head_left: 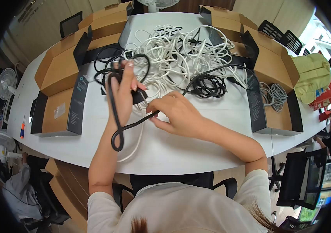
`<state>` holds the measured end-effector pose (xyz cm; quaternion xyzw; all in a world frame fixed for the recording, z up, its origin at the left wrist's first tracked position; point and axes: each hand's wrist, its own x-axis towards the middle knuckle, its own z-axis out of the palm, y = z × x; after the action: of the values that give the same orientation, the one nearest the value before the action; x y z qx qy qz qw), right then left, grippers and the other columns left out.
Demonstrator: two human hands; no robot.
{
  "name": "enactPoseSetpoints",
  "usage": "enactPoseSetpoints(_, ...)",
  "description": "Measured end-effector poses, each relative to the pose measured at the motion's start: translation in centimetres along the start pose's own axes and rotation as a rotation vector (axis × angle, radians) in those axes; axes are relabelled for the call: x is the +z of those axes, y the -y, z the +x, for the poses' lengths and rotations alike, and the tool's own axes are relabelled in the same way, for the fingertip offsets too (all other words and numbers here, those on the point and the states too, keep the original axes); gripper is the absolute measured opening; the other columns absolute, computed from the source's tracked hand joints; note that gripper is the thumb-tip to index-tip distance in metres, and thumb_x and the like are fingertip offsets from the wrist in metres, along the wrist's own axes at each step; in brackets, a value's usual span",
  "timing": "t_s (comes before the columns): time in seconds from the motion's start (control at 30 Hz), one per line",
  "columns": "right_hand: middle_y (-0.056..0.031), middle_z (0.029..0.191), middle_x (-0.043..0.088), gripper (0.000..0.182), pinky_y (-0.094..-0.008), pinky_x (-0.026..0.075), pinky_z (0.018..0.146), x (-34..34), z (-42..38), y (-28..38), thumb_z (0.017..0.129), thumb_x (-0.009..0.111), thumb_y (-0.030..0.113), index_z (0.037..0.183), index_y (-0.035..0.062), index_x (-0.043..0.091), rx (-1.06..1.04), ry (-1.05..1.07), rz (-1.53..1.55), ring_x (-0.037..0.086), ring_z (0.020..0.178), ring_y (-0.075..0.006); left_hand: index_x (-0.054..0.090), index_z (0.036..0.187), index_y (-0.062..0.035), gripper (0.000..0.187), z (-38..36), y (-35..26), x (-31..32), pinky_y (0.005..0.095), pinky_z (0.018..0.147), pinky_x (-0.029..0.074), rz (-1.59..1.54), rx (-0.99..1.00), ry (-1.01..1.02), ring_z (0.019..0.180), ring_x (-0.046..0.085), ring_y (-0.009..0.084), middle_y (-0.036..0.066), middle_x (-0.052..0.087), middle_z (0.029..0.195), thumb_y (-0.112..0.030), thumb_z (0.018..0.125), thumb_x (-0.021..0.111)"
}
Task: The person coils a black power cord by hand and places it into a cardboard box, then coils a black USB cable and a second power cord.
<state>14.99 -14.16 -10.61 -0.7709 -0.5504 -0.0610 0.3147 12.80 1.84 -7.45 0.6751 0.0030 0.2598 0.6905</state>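
My left hand is closed around a black power cable, whose loops rise past the fingers and hang below the wrist. A black plug with metal prongs sticks out beside its fingers. My right hand pinches the same cable a little to the right, thumb and fingers together. Behind both hands spreads a tangled heap of white cables. A bundled black cable lies beyond my right hand, and another strand of black cable arches over it.
Open cardboard boxes stand on both sides, including a left box with a small clear bag and a right box with a coiled grey cable. A screwdriver lies at the left edge. Another person's sleeve shows lower left.
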Motion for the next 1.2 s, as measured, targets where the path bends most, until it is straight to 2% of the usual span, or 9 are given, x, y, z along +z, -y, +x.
enactPoseSetpoints(0.17, -0.0026, 0.08, 0.061, 0.028, -0.0365, 0.04, 0.086, 0.4, -0.7, 2.2, 0.079, 0.066, 0.028, 0.097, 0.0096, 0.055, -0.056, -0.046, -0.036, 0.059, 0.074, -0.0188, 0.048, 0.094, 0.0003, 0.019, 0.9, 1.0, -0.7, 0.0225, 0.052, 0.047, 0.107, 0.166, -0.125, 0.048, 0.049, 0.0081, -0.001, 0.04, 0.055, -0.018, 0.092, 0.052)
enactPoseSetpoints(0.33, -0.0013, 0.07, 0.056, 0.032, -0.0282, 0.037, 0.066, -0.4, -1.1, 4.5, 0.076, 0.069, 0.03, 0.098, 0.0102, 0.058, -0.138, -0.21, 0.065, 0.052, 0.062, -0.0175, 0.048, 0.095, -0.0009, 0.014, 1.2, 2.4, -0.3, 0.0226, 0.05, 0.044, 0.228, 0.114, -0.08, 0.049, 0.048, 0.0067, 0.001, 0.047, 0.058, -0.013, 0.091, 0.053)
enactPoseSetpoints(0.5, 0.0022, 0.059, 0.044, 0.02, -0.026, 0.03, 0.05, -6.0, -0.3, 2.8, 0.069, 0.07, 0.019, 0.087, 0.0116, 0.065, -0.266, -0.696, -0.402, 0.043, 0.05, -0.0134, 0.05, 0.094, 0.0016, 0.02, 0.6, 2.1, -0.6, 0.0242, 0.049, 0.044, 0.336, -0.019, 0.033, 0.049, 0.05, 0.0075, 0.001, 0.049, 0.055, -0.017, 0.089, 0.056)
enactPoseSetpoints(0.6, 0.0037, 0.067, 0.053, 0.017, -0.0274, 0.029, 0.063, -10.4, -0.7, 0.8, 0.071, 0.069, 0.015, 0.088, 0.0129, 0.067, -0.099, -0.845, -0.685, 0.047, 0.058, -0.0123, 0.051, 0.094, 0.0027, 0.02, 0.1, 3.1, -1.4, 0.0239, 0.05, 0.045, 0.231, -0.072, 0.209, 0.049, 0.05, 0.0074, 0.001, 0.048, 0.056, -0.016, 0.089, 0.057)
enactPoseSetpoints(0.83, 0.0033, 0.065, 0.051, 0.011, -0.0258, 0.03, 0.059, -12.7, -0.8, -6.6, 0.081, 0.064, 0.021, 0.09, 0.0145, 0.066, -0.009, -0.955, -0.868, 0.046, 0.053, -0.0117, 0.053, 0.091, 0.0044, 0.02, -2.0, 0.2, -2.3, 0.0232, 0.047, 0.045, 0.009, -0.308, 0.671, 0.042, 0.051, 0.0093, 0.0, 0.045, 0.048, -0.016, 0.089, 0.055)
enactPoseSetpoints(0.97, -0.0002, 0.063, 0.05, 0.012, -0.0307, 0.035, 0.049, -11.7, -0.7, -9.1, 0.08, 0.063, 0.024, 0.087, 0.0141, 0.065, 0.004, -0.833, -0.869, 0.047, 0.051, -0.0178, 0.053, 0.088, 0.0062, 0.031, -2.5, -0.6, -3.1, 0.0256, 0.059, 0.052, -0.568, -0.185, 0.83, 0.038, 0.054, 0.0125, 0.001, 0.047, 0.047, -0.024, 0.088, 0.059)
enactPoseSetpoints(1.07, -0.001, 0.063, 0.052, 0.013, -0.0331, 0.039, 0.048, -10.3, -0.7, -10.0, 0.08, 0.063, 0.025, 0.085, 0.0133, 0.064, -0.015, -0.733, -0.771, 0.05, 0.051, -0.0192, 0.053, 0.08, 0.0002, 0.034, -0.2, -1.2, -3.7, 0.0317, 0.101, 0.034, -1.116, -0.234, 1.062, 0.035, 0.053, 0.0188, 0.0, 0.045, 0.041, -0.033, 0.09, 0.054)
enactPoseSetpoints(1.1, -0.001, 0.064, 0.052, 0.014, -0.0326, 0.039, 0.048, -9.8, -0.6, -9.9, 0.08, 0.064, 0.025, 0.086, 0.0132, 0.064, -0.042, -0.705, -0.747, 0.051, 0.051, -0.0192, 0.052, 0.078, -0.0015, 0.033, 1.1, -1.6, -3.5, 0.0318, 0.103, 0.03, -1.285, -0.187, 1.217, 0.035, 0.053, 0.0212, 0.0, 0.044, 0.04, -0.032, 0.091, 0.052)
enactPoseSetpoints(1.2, -0.004, 0.066, 0.053, 0.015, -0.0312, 0.04, 0.054, -8.8, -0.4, -9.4, 0.081, 0.062, 0.017, 0.094, 0.0101, 0.062, -0.069, -0.615, -0.644, 0.052, 0.057, -0.0207, 0.046, 0.073, -0.0063, 0.033, 1.9, -3.7, -4.5, 0.0307, 0.099, 0.027, -1.406, -0.172, 1.071, 0.034, 0.051, 0.024, 0.002, 0.043, 0.039, -0.033, 0.093, 0.05)
